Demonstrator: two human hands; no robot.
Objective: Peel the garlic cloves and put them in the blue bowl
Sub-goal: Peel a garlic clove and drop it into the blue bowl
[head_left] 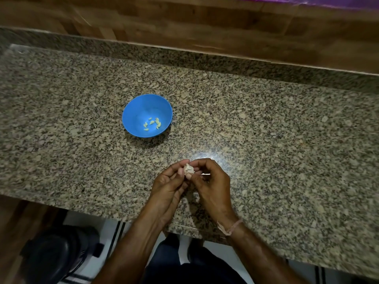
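Garlic (189, 169) is located at centre view, gripped between both hands over the near part of the table (266, 130). From my remote view it reads as one small pale lump, off-white to tan, with dry papery skin flaring loose at its top. I cannot tell whether it is a single clove or a small cluster.

Left hand (167, 187): fingers (178, 171) curled round the garlic from the left, thumb tip against it. Right hand (212, 184): fingers curled, pinching the garlic from the right. The two sets of fingertips meet on the piece. A pale thread band (230, 228) circles the right wrist.

Bowl (139, 107): blue, round, upright on the table, beyond the hands and to their left, well apart from them. Inside it I see several peeled cloves (152, 124). They are small, curved and pale yellow-green, lying loosely grouped on the bottom, towards the near right side.

Table surface: speckled granite, with a bright light reflection just beyond the right hand. A thin white sliver (205, 174) shows beside the right fingers; I cannot tell what it is.
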